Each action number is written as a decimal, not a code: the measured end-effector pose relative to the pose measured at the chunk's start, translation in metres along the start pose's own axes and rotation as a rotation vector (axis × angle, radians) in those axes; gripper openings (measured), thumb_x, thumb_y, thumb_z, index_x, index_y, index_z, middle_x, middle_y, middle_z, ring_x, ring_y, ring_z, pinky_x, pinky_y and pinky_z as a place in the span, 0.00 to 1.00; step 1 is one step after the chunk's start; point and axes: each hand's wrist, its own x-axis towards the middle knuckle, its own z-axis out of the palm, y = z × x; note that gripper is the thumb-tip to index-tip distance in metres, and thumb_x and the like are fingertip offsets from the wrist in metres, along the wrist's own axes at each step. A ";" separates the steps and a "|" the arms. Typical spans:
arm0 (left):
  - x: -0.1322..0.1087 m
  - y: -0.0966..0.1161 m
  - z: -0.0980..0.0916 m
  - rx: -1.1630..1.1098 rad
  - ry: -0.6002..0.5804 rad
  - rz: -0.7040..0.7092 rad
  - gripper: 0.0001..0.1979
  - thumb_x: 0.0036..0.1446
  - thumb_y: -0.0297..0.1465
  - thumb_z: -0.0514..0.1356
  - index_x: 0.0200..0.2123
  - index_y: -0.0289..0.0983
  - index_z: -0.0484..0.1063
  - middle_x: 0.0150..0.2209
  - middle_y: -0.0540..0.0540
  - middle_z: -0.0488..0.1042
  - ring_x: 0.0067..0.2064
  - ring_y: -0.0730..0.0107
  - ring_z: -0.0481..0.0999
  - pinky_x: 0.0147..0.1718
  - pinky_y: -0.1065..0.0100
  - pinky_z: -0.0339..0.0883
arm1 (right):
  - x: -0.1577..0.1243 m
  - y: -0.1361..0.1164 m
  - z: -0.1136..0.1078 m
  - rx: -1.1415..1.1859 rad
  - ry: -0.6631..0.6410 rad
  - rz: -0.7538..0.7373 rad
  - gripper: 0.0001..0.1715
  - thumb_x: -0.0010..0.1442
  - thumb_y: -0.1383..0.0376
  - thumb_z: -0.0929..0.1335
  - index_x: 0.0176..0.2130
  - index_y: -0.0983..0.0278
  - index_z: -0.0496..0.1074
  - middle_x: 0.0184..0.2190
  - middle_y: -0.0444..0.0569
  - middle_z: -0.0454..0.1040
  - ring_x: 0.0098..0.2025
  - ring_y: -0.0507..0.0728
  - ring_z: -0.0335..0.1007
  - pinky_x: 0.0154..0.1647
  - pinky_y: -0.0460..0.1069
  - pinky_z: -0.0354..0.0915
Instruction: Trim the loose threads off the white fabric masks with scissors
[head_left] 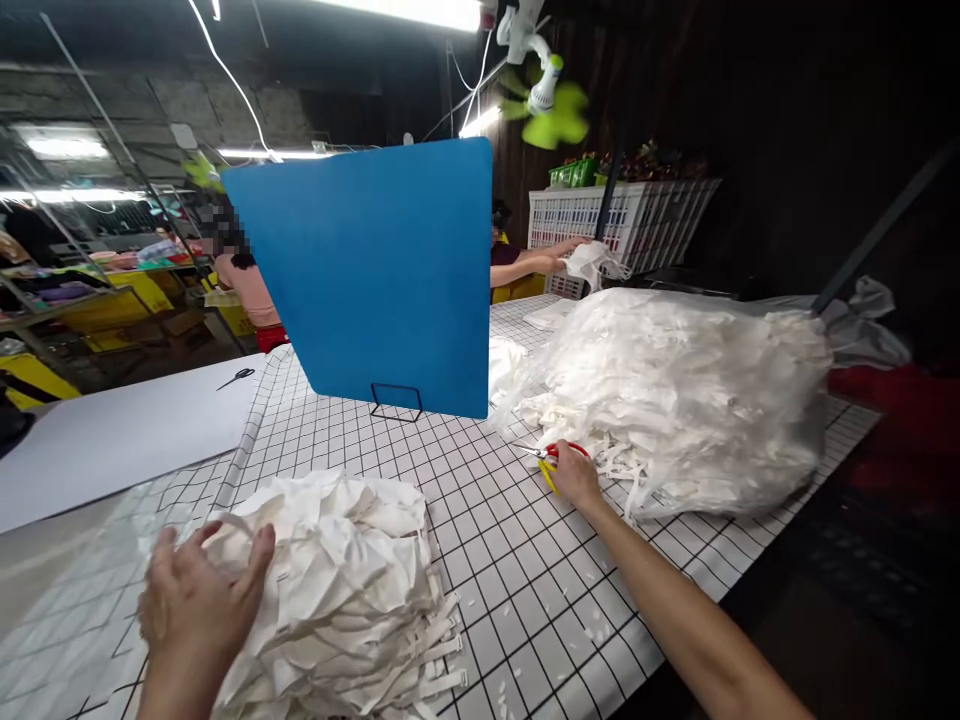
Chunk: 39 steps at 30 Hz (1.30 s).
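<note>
At the lower left, my left hand has its fingers spread over the left edge of a pile of white cloth pieces. Narrow straps with small buckle-like ends stick out on the pile's right side. My right hand is closed around scissors with red and yellow handles, their blades pointing left just above the table. Beside that hand, a large clear plastic bag lies on its side, stuffed with more white cloth pieces, some spilling from its mouth.
A blue board stands in a black wire holder on the checked tablecloth. Black scissors lie on a white sheet at left. Behind the board, a co-worker's hands hold white cloth. White crates stand behind.
</note>
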 end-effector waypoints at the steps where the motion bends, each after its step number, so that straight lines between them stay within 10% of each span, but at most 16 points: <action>1: -0.016 0.012 -0.004 -0.036 0.081 -0.022 0.37 0.53 0.53 0.55 0.55 0.31 0.65 0.66 0.26 0.50 0.64 0.28 0.53 0.56 0.34 0.53 | -0.010 -0.005 0.000 0.021 -0.023 -0.010 0.06 0.58 0.71 0.65 0.38 0.64 0.65 0.34 0.53 0.74 0.41 0.62 0.71 0.41 0.53 0.63; 3: -0.050 0.038 0.000 -0.330 -0.031 -0.032 0.32 0.52 0.52 0.57 0.52 0.35 0.68 0.59 0.32 0.65 0.56 0.38 0.68 0.52 0.42 0.64 | -0.043 -0.018 0.006 0.080 -0.092 -0.043 0.05 0.61 0.69 0.63 0.39 0.62 0.64 0.35 0.50 0.74 0.36 0.58 0.72 0.33 0.50 0.64; 7: -0.116 0.086 0.055 -0.938 -1.023 -0.306 0.30 0.52 0.53 0.59 0.47 0.34 0.73 0.46 0.34 0.77 0.39 0.53 0.79 0.41 0.54 0.73 | -0.130 -0.045 0.031 0.268 -0.278 -0.149 0.07 0.57 0.68 0.66 0.38 0.59 0.64 0.33 0.43 0.74 0.31 0.53 0.70 0.25 0.45 0.62; 9: -0.140 0.101 0.087 -1.023 -1.285 -0.416 0.27 0.52 0.49 0.61 0.45 0.34 0.74 0.48 0.35 0.77 0.39 0.55 0.80 0.41 0.56 0.73 | -0.163 -0.048 0.042 0.398 -0.362 -0.143 0.10 0.52 0.69 0.69 0.35 0.60 0.64 0.30 0.42 0.73 0.29 0.52 0.68 0.25 0.44 0.61; 14: -0.163 0.103 0.124 -1.121 -1.056 -0.364 0.21 0.51 0.39 0.64 0.45 0.32 0.74 0.50 0.34 0.77 0.51 0.50 0.75 0.49 0.57 0.68 | -0.166 -0.012 0.037 0.440 -0.362 0.041 0.09 0.52 0.68 0.69 0.33 0.60 0.64 0.28 0.42 0.74 0.28 0.53 0.69 0.26 0.45 0.62; 18: -0.161 0.094 0.113 -1.021 -0.917 -0.320 0.20 0.53 0.38 0.62 0.45 0.31 0.75 0.54 0.32 0.74 0.58 0.46 0.68 0.57 0.54 0.60 | -0.111 0.009 0.017 0.313 -0.205 0.079 0.12 0.53 0.70 0.67 0.38 0.59 0.64 0.33 0.44 0.74 0.27 0.53 0.67 0.26 0.47 0.61; 23: -0.153 0.100 0.096 -1.041 -0.829 -0.274 0.22 0.54 0.44 0.61 0.45 0.33 0.77 0.49 0.38 0.78 0.54 0.49 0.73 0.56 0.56 0.62 | -0.075 -0.011 0.035 0.322 -0.371 -0.022 0.18 0.43 0.69 0.74 0.35 0.60 0.68 0.33 0.42 0.76 0.31 0.53 0.69 0.30 0.46 0.63; 39: -0.116 0.108 0.131 -1.283 -0.754 -0.405 0.22 0.43 0.23 0.59 0.45 0.37 0.70 0.37 0.46 0.78 0.36 0.63 0.77 0.34 0.69 0.69 | -0.133 -0.016 0.051 0.247 -0.383 0.036 0.18 0.45 0.65 0.75 0.35 0.61 0.66 0.32 0.44 0.76 0.33 0.56 0.72 0.31 0.48 0.63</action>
